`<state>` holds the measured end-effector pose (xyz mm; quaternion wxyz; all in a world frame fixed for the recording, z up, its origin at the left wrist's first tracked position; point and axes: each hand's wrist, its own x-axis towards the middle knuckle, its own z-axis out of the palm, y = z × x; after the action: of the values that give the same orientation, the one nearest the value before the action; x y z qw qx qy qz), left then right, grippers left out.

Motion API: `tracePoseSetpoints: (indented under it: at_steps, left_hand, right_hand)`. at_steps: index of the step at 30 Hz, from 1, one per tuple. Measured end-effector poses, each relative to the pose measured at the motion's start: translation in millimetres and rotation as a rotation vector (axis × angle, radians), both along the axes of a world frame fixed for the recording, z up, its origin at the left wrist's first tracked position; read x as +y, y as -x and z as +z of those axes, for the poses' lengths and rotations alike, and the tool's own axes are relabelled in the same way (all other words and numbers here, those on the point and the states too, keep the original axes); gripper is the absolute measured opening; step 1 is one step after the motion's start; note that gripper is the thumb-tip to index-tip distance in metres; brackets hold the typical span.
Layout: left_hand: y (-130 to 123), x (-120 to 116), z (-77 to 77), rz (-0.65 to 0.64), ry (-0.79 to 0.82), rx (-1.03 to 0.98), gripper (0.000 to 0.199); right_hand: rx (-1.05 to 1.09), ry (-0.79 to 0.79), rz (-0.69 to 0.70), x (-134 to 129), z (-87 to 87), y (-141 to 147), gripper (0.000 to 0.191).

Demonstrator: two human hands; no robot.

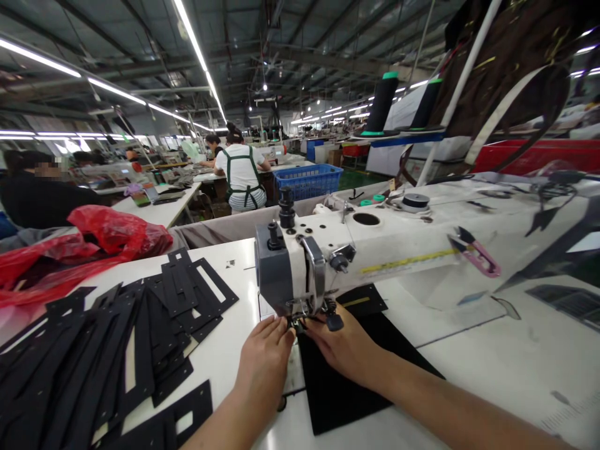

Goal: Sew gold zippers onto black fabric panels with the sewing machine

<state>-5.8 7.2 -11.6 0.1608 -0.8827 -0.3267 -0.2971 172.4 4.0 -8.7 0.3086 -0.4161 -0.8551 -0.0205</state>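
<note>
A white sewing machine [300,269] stands on the table, its needle area low at the middle. My left hand [265,356] is just left of the presser foot, fingers pressed together and curled; what they pinch there is hidden. My right hand [344,344] reaches under the machine head, its fingers closed at the edge of a black fabric panel [347,394]. That panel lies flat on the table, partly under my right hand and forearm. Behind the right hand, a smaller black piece [368,300] with a yellowish strip lies under the machine arm.
Many black cut pieces with slots [107,350] are heaped on the left. A red plastic bag [107,240] lies beyond them. Pink thread snips [478,256] rest against the machine arm. Black thread cones [382,106] stand behind. A person [241,169] sits ahead near a blue basket [309,181].
</note>
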Motion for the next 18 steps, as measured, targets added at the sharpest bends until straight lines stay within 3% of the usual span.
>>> tracePoseSetpoints:
  at_steps: [18]
  left_hand:
    - [0.0,-5.4,-2.3,-0.005,0.103,-0.083,0.022]
  right_hand:
    - [0.086,0.014,-0.008,-5.7,-6.5,1.6,0.023]
